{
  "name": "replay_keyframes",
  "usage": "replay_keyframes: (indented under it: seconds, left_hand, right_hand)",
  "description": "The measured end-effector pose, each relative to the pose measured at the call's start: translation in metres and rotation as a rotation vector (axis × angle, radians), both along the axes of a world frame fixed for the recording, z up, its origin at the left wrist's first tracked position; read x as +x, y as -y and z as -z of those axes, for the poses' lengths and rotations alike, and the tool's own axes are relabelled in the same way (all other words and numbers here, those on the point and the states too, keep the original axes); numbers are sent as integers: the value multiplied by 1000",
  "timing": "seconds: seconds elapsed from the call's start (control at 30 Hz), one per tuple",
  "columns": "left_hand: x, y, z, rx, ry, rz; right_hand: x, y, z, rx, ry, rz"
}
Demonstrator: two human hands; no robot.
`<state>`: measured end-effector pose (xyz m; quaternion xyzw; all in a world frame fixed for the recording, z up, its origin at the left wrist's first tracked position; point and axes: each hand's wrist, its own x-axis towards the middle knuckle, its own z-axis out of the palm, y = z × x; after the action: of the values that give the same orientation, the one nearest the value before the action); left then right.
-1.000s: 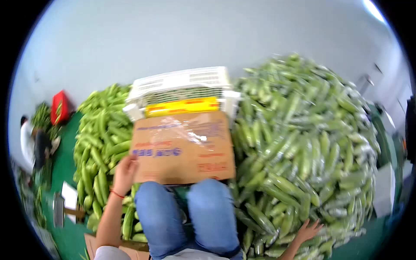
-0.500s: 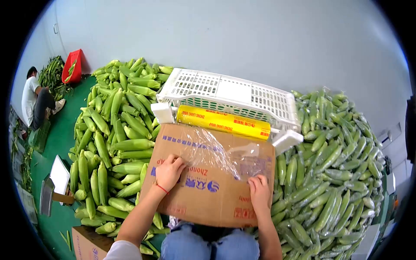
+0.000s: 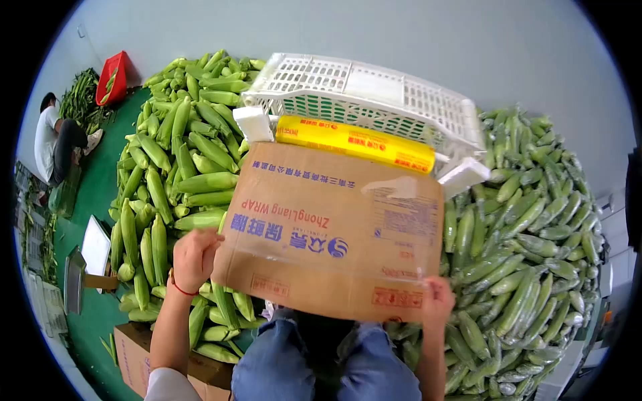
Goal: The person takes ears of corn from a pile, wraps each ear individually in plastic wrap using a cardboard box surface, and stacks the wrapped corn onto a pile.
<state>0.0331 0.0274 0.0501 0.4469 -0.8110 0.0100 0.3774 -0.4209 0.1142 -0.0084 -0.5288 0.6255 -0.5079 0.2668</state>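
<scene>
A flat brown cardboard piece with blue and red print slopes over my knees. Clear plastic wrap lies over it, faintly shiny, coming from the yellow wrap roll at its far edge. My left hand is closed at the cardboard's left edge, seemingly pinching one corner of the film. At the lower right edge, my right hand pinches the film's other side. The film is hard to make out at the fingertips. White end blocks flank the roll.
Behind the roll stands a white plastic crate. Unwrapped corn is heaped at left, film-wrapped corn at right. A scale, an open carton and a red bin are at left. Another person crouches farther back.
Both hands have moved apart and toward me, to the cardboard's side edges. The film, bunched and wrinkled before, now lies flatter across the board. The view has tilted down.
</scene>
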Motion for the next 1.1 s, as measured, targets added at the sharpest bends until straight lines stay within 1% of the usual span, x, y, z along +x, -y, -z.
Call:
replay_keyframes:
  seconds: [0.03, 0.1, 0.13, 0.17, 0.2, 0.23, 0.27, 0.3, 0.33, 0.37, 0.4, 0.43, 0.5, 0.53, 0.57, 0.6, 0.63, 0.67, 0.7, 0.77, 0.83, 0.87, 0.9, 0.97, 1.0, 1.03, 1.07, 1.1]
  left_hand:
    - [7, -17, 6, 33, -22, 25]
    - [8, -53, 17, 83, 82, -71]
    - [13, -67, 33, 123, 124, -28]
    - [18, -78, 58, 148, 130, -42]
    - [21, -89, 79, 284, 163, -40]
    - [10, -102, 69, 330, 183, -64]
    - [7, -115, 92, 264, 131, -157]
    - [-3, -132, 94, 290, 85, -250]
    - [-15, -151, 106, 338, -19, -337]
    - [-22, -168, 125, 483, -130, -389]
    - [-33, -185, 137, 544, -264, -428]
    - [-37, -199, 155, 612, -345, -443]
    - [-30, -212, 185, 666, -423, -564]
    - [-19, -208, 215, 613, -524, -711]
    - [3, -199, 256, 640, -783, -870]
    - [18, -183, 229, 673, -1040, -1000]
    - [41, -170, 242, 578, -1199, -1114]
    - [64, -153, 242, 606, -1316, -1213]
    - [99, -137, 304, 479, -1449, -1240]
    - [119, -108, 283, 536, -1524, -1332]
    - [134, -80, 279, 688, -1509, -1648]
    - [129, -70, 249, 805, -1436, -1813]
    - [133, -72, 257, 804, -1358, -1843]
    - [137, -82, 275, 704, -1390, -1695]
    - [139, -90, 289, 525, -1488, -1644]
    - [138, -106, 262, 636, -1780, -1412]
    - [142, -137, 263, 643, -2258, -698]
    - [120, -152, 211, 690, -2367, -516]
  right_hand:
    - [1, -11, 2, 32, -43, -15]
    - [9, -31, 10, 107, -114, -55]
    - [8, -34, 17, 139, -242, -138]
    - [10, -33, 15, 157, -220, -107]
    - [14, -31, 15, 188, -191, -91]
    - [20, -33, 18, 231, -157, -87]
    - [24, -30, 22, 177, -78, -94]
    - [29, -28, 21, 171, -47, -86]
    - [32, -26, 24, 155, 24, -86]
    - [31, -26, 24, 145, 28, -80]
    - [28, -25, 28, 123, 11, -92]
    - [24, -24, 34, 96, -7, -99]
    - [18, -18, 42, 97, -13, -103]
    - [17, -19, 44, 108, -16, -97]
    - [18, -21, 44, 97, -18, -92]
    - [19, -21, 43, 83, -21, -85]
    - [21, -19, 42, 67, -24, -80]
    - [23, -19, 43, 73, -53, -45]
    - [27, -19, 41, 81, -91, -23]
    - [31, -20, 40, 97, -165, 28]
    - [30, -18, 48, 51, -158, 39]
    - [30, -18, 51, 43, -146, 48]
    - [31, -20, 51, 40, -134, 56]
    - [34, -19, 45, 32, -164, 58]
    - [37, -20, 44, 24, -176, 63]
    - [35, -21, 50, 33, -165, 69]
    - [31, -23, 58, 38, -155, 86]
    - [28, -25, 64, 42, -149, 102]
